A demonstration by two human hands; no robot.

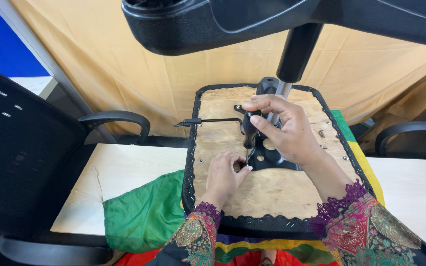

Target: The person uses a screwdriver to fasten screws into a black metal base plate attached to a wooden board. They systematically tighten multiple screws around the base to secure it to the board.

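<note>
Head view: looking down on an upturned chair seat (267, 192), plywood underside up, lying on a tabletop (139, 167) over a green and multicoloured cloth (146, 214).
Right hand (284, 130): reaches in from the lower right, wrist bent down, fingers curled shut round the dark handle of a screwdriver (249, 135); the tool stands nearly upright, tip down.
Left hand (224, 175): comes up from the bottom edge, loosely curled, fingertips pinched together at the screwdriver's tip; what they pinch is too small to tell.
Work point: tip meets the left edge of the black metal plate (272, 157) fixed to the middle of the seat's underside.
Column: a chrome and black post (292, 59) rises from that plate to the black chair base (213, 22) overhead.
Lever: a thin black rod (208, 120) sticks out leftward from the plate.
Sleeves: embroidered, purple lace cuffs.
Surroundings: black mesh chair back (20, 148) at left, armrests (117, 120) on both sides, tan curtain (124, 64) behind.
</note>
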